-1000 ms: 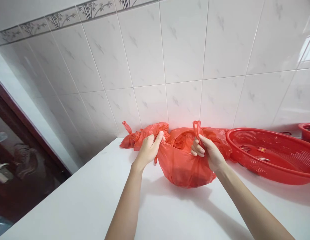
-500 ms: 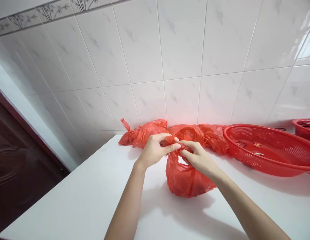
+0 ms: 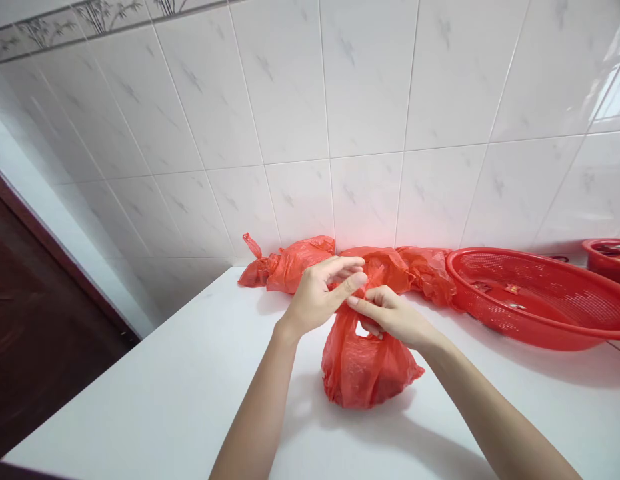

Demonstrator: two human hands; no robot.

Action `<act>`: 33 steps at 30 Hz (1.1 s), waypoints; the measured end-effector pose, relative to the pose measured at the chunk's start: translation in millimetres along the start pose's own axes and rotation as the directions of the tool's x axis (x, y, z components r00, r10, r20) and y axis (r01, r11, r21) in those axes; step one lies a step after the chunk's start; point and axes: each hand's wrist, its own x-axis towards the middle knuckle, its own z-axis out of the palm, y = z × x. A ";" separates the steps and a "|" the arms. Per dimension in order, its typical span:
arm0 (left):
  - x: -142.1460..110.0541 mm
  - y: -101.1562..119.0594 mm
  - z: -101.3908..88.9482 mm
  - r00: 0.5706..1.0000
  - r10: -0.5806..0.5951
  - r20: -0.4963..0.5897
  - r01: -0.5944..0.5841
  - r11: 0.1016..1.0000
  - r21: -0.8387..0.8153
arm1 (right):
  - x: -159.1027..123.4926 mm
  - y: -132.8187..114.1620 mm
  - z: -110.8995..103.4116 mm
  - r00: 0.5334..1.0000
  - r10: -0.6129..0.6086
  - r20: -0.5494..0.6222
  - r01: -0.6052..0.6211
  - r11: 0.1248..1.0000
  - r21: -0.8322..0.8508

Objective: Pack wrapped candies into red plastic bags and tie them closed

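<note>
A filled red plastic bag (image 3: 367, 373) rests on the white table, its handles drawn upward between my hands. My right hand (image 3: 393, 317) pinches the handles between thumb and fingers, just above the loop opening. Beside it at the upper left, my left hand (image 3: 323, 290) curves round the top of the handles. Its fingers reach forward over the thumb, and the thumb lies against the red plastic. My left hand partly covers the handle ends, so how they cross cannot be made out. What the bag holds does not show through.
Along the tiled wall (image 3: 365, 87) lie more red plastic bags: a tied one (image 3: 303, 260) at the left and crumpled ones (image 3: 430, 270) at the right. A red oval basket (image 3: 540, 333) with small packets stands right of them, near another red basket (image 3: 600, 267). The white table (image 3: 155, 400) ends at the left.
My left fingers have straightened and lifted from their tighter pinch on the handles. The bag has swung slightly left and toward me. My right hand still pinches the handles.
</note>
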 end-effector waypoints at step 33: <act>11.4 -49.0 33.3 0.904 -0.118 0.410 0.274 0.898 -0.345 | -10.8 -7.8 -29.6 0.950 -0.295 -0.100 0.197 0.818 -0.540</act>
